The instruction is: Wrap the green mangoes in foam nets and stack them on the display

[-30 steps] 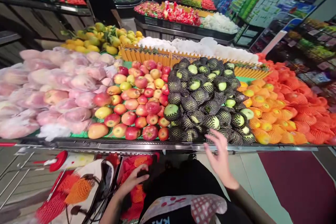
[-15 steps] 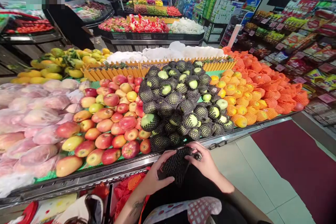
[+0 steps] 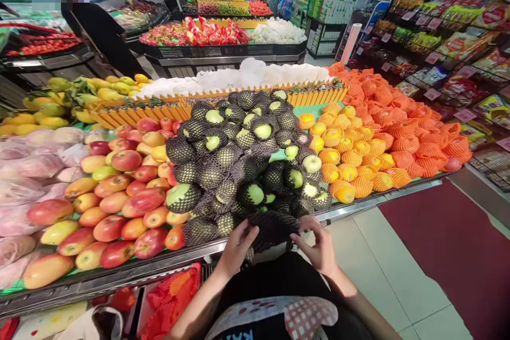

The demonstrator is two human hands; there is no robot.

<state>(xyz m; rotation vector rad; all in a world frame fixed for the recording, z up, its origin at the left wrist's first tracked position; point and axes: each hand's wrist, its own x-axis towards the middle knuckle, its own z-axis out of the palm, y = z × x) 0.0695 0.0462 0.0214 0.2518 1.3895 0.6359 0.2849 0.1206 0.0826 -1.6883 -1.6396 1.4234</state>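
Note:
Both hands hold a black foam net sleeve (image 3: 274,230) stretched sideways between them, just in front of the display's metal edge. At its left end, my left hand (image 3: 239,247) pinches the mesh between thumb and fingers. My right hand (image 3: 317,244) grips the other end, thumb and forefinger together. Whether anything is inside the sleeve I cannot tell. Right behind it rises a heap of green fruits in black net sleeves (image 3: 226,156). A bare pale-green fruit (image 3: 311,164) sits on the heap's right side.
Red-yellow apples (image 3: 113,228) lie left of the heap, bagged pink fruit (image 3: 24,191) farther left. Oranges in foam nets (image 3: 362,170) and orange-wrapped fruit (image 3: 414,143) are on the right. Below the ledge stands a red crate (image 3: 197,276) of nets. A person (image 3: 103,37) stands at the back left.
The black sleeve has gone from bunched up to spread wide between my hands, which have moved apart and slightly up. The view has shifted a little to the right.

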